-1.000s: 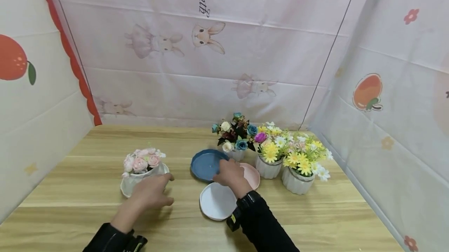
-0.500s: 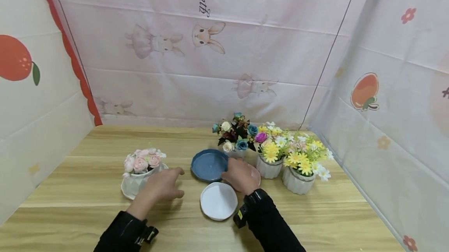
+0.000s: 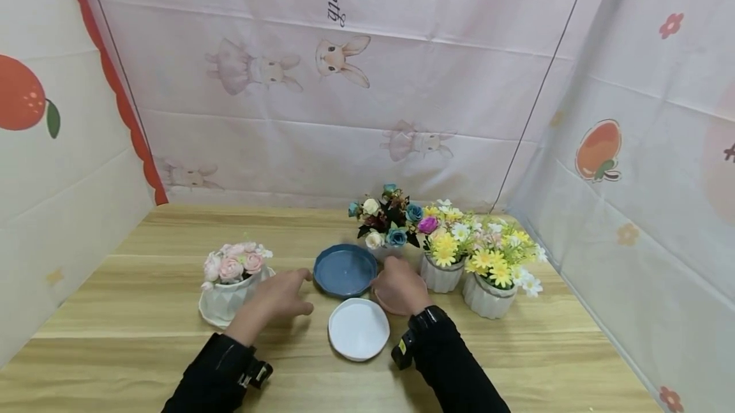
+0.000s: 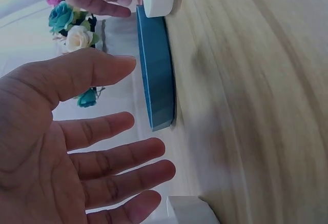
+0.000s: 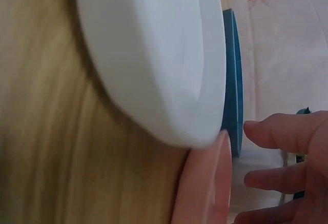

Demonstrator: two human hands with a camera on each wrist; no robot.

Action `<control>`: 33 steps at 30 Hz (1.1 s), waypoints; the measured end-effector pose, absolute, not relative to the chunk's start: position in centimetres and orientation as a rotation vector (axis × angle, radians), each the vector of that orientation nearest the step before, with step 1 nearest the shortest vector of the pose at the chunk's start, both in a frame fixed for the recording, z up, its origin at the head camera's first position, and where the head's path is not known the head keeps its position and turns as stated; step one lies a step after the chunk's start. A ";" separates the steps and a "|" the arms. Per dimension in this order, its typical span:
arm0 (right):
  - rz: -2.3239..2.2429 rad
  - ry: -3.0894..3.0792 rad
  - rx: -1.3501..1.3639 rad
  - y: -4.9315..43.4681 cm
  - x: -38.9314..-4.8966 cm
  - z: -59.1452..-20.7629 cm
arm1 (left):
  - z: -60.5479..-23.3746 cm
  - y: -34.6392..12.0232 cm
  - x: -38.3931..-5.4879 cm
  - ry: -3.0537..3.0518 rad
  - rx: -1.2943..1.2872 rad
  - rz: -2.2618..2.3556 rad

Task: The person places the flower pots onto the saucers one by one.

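My left hand (image 3: 281, 298) hovers over the table to the right of a white pot of pink roses (image 3: 231, 267), its fingers spread. In the left wrist view its palm and fingers hold nothing, and a blue plate (image 4: 159, 75) lies beyond the fingertips. My right hand (image 3: 400, 285) is above a pink plate (image 5: 202, 188) and hides much of it in the head view. The right wrist view has its thumb and fingers apart over that plate, nothing between them. A white plate (image 3: 358, 330) lies in front of the blue and pink ones.
Under the rose pot is a white scalloped saucer (image 3: 209, 317). Behind the plates stands a pot of blue and cream flowers (image 3: 390, 221). Two ribbed white pots with yellow flowers (image 3: 441, 272) are on the right. Printed cloth walls (image 3: 321, 164) surround the wooden table (image 3: 143, 362).
My left hand has moved right, away from the rose pot toward the plates. My right hand has shifted slightly right, from the blue plate's edge over the pink plate. The plates stay in place.
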State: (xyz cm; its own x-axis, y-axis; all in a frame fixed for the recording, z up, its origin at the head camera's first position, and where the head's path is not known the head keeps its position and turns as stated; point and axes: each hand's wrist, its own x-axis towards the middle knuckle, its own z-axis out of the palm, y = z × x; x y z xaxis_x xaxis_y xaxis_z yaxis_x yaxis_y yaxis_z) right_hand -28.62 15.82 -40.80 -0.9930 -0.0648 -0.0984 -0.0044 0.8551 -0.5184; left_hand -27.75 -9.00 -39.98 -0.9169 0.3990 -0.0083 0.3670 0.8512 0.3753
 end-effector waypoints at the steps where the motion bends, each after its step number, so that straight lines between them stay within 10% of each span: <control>1: -0.818 2.919 -0.054 15.9 -28.8 -40.8 | -40.1 -8.9 -27.9 2.934 0.596 0.570; 33: -1.505 2.904 0.129 18.2 -32.6 -41.4 | -41.7 -7.1 -31.3 2.599 0.111 1.282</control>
State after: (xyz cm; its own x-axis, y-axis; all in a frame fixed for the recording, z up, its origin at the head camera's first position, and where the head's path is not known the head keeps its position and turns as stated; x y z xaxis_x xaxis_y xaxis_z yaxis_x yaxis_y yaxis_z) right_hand -32.57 18.24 -41.36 -0.9882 0.1302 0.0809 0.0090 0.5760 -0.8174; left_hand -31.34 -7.08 -41.73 -0.9681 0.1734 -0.1810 -0.0382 0.6119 0.7900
